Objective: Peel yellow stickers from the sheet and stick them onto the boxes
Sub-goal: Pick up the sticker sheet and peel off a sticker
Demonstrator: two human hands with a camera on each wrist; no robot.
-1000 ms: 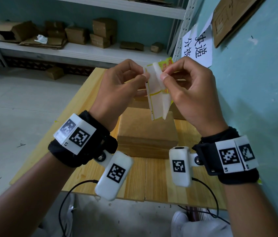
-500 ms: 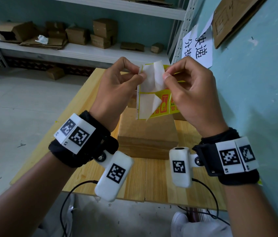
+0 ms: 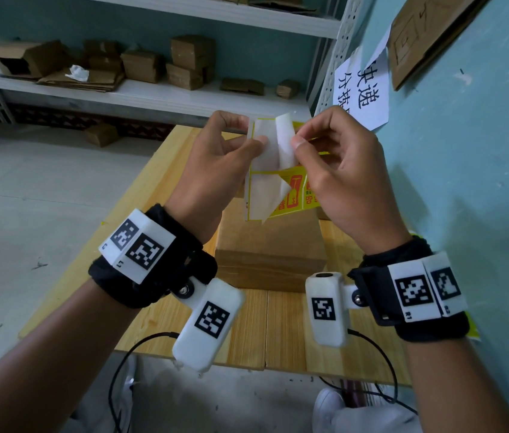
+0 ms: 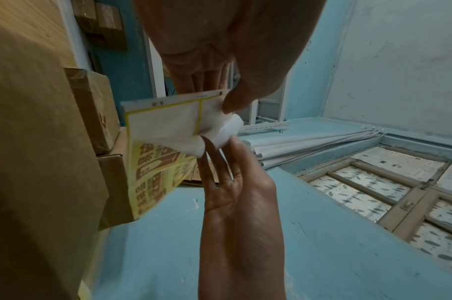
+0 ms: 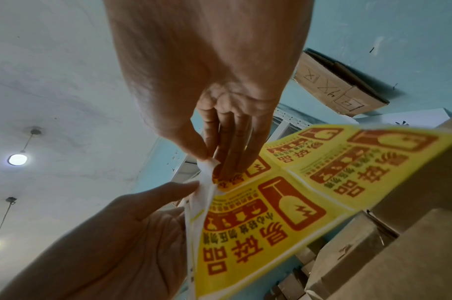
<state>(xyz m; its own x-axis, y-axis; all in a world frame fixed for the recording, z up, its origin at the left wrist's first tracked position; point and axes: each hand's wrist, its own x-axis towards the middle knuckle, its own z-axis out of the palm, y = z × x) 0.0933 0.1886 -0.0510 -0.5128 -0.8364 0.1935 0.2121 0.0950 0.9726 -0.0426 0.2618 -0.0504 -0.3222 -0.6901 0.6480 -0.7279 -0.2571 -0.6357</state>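
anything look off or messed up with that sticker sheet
Mostly normal peeling. The sticker sheet is curled and folded over at the top corner, where the left hand and right hand pinch it above the cardboard box. No tear is visible.

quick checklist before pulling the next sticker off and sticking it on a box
1. Left hand pinches the sticker sheet: ok.
2. Right hand pinches the lifted corner: ok.
3. Corner separated from the sheet: ok, white flap curls up.
4. Sticker fully free: not ok, most is attached.
5. Box on the table below the hands, top bare: ok.
6. Flap is a sticker, not just backing: cannot tell.
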